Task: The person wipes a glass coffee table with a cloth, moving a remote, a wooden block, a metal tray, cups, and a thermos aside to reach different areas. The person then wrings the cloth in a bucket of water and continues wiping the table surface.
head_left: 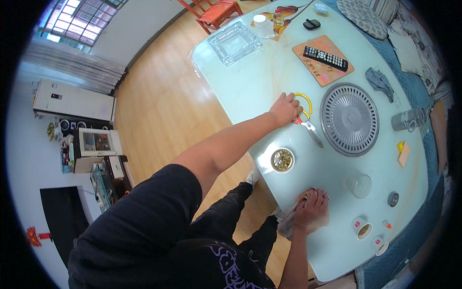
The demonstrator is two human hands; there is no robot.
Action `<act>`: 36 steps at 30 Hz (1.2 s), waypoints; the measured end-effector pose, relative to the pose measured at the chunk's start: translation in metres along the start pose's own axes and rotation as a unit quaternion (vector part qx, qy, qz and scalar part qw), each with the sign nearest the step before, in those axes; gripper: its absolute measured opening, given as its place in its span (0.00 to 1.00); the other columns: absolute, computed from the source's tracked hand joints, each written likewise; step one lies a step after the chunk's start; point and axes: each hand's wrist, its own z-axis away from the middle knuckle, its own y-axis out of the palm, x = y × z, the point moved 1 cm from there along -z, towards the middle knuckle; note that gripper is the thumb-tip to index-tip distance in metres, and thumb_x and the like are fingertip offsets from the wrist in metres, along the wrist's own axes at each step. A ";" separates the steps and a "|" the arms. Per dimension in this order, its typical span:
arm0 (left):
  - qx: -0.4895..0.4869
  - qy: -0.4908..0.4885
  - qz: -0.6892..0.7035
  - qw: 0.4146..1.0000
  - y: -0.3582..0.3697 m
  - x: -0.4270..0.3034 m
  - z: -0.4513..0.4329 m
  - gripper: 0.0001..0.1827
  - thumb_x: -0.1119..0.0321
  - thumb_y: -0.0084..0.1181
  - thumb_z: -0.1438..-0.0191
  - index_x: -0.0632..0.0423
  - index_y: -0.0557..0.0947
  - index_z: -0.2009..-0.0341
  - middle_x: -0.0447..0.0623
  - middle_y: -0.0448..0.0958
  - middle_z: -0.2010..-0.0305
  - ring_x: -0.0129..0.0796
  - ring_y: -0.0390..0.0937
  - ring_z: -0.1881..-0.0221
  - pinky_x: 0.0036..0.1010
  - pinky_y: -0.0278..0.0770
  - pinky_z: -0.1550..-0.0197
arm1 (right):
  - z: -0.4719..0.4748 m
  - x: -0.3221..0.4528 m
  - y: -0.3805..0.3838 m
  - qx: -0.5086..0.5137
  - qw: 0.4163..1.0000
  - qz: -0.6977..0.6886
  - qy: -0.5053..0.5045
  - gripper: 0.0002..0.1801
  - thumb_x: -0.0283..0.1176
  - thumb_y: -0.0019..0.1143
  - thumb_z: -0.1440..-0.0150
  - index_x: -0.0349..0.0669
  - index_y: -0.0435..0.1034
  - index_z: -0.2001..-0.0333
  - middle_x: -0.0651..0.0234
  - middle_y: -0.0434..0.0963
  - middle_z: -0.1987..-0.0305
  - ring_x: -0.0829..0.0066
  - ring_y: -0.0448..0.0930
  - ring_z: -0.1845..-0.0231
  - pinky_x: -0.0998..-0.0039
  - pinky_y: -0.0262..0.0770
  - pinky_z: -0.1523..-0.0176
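Note:
My left hand (286,110) rests on the red part of the handles of a pair of scissors (311,132) with red and yellow handles, lying on the glass tabletop (252,94); whether its fingers grip them is unclear. My right hand (313,209) presses a bunched, light-coloured cloth (288,221) on the tabletop near its edge, and part of the cloth hangs over that edge. Between the hands stands a white bowl (282,160) with small pieces in it. Right of the scissors lies a round slotted metal grill plate (349,119).
Beyond the scissors lie a remote control (326,59) on a board (306,68) and a clear plastic tray (234,42). Right of my right hand are a clear glass (361,186), a paper cup (362,228) and another paper cup (380,246). A grey mug (405,120) stands near the far edge.

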 end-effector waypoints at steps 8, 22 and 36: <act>0.000 0.082 0.029 0.996 0.013 0.030 -0.010 0.07 0.70 0.51 0.54 0.51 0.75 0.67 0.46 0.70 0.65 0.36 0.70 0.59 0.28 0.70 0.63 | 0.000 0.008 0.004 -0.015 0.998 0.048 0.040 0.21 0.26 0.49 0.56 0.43 0.67 0.55 0.60 0.66 0.44 0.48 0.61 0.40 0.48 0.56 0.38; -0.087 0.010 0.169 0.982 0.021 0.075 -0.025 0.11 0.72 0.56 0.58 0.56 0.73 0.67 0.51 0.69 0.66 0.43 0.71 0.63 0.34 0.75 0.64 | -0.001 0.014 0.006 -0.037 0.995 0.071 0.060 0.18 0.27 0.46 0.54 0.43 0.69 0.55 0.62 0.67 0.47 0.50 0.62 0.41 0.47 0.54 0.39; -0.183 -0.048 0.213 0.958 0.020 0.040 -0.062 0.10 0.75 0.56 0.57 0.57 0.73 0.67 0.54 0.69 0.66 0.47 0.73 0.64 0.37 0.74 0.65 | -0.001 0.012 0.008 -0.032 0.995 0.075 0.057 0.20 0.28 0.44 0.54 0.42 0.68 0.54 0.60 0.67 0.46 0.47 0.62 0.42 0.48 0.57 0.39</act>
